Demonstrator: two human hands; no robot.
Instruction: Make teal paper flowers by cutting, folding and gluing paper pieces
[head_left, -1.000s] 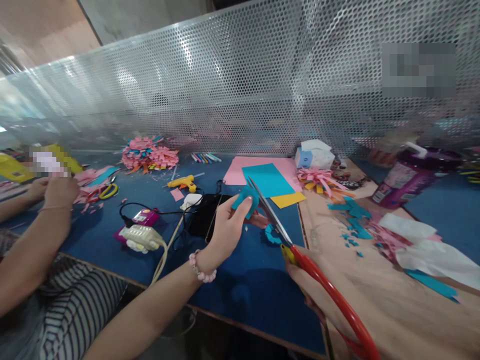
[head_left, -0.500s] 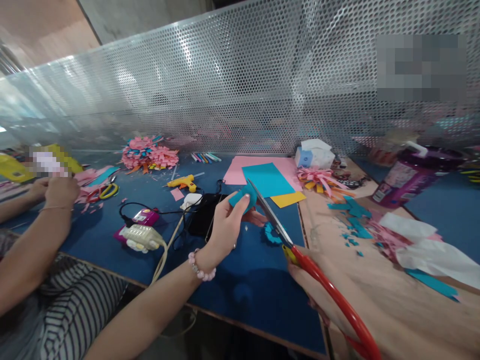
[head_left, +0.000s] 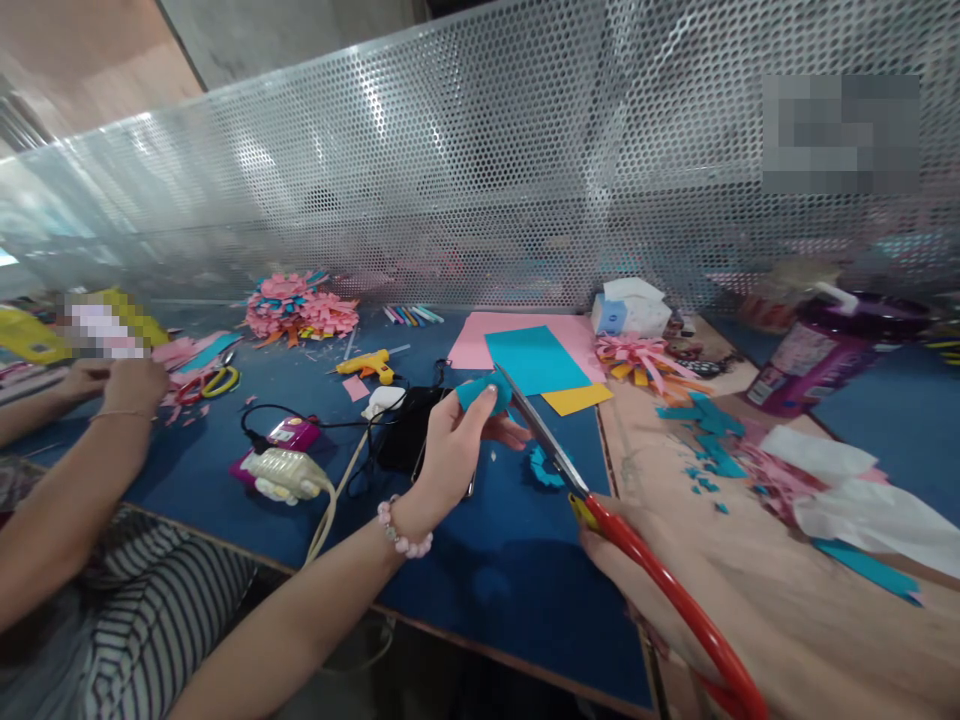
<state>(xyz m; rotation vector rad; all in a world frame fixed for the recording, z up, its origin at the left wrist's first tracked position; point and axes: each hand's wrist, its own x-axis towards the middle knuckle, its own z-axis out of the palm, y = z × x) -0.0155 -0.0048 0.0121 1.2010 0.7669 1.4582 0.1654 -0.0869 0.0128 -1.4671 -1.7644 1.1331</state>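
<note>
Between thumb and fingers, my left hand (head_left: 454,440) pinches a small piece of blue paper (head_left: 480,393); a pink bead bracelet circles the wrist. My right hand (head_left: 630,560) is wrapped round the red handle of a pair of scissors (head_left: 551,445). Their blade tips point up and left and lie by the right edge of the held piece. Below the blades, a curled, fringed blue strip (head_left: 545,468) rests on the dark blue table (head_left: 517,600). Behind my hands lie a blue sheet (head_left: 536,358), a pink sheet (head_left: 471,340) and a yellow sheet (head_left: 577,399).
At left, a person's hands (head_left: 131,385) work near yellow-handled scissors (head_left: 220,382). A yellow glue gun (head_left: 375,365), a purple power adapter (head_left: 292,434) with cables and a black phone lie left of centre. Right are a tissue box (head_left: 630,310), blue scraps (head_left: 712,440) and a purple cup (head_left: 810,360).
The blue piece in my left hand has tilted slightly, and the fingers behind it have shifted a little. The other person's hands have moved slightly right.
</note>
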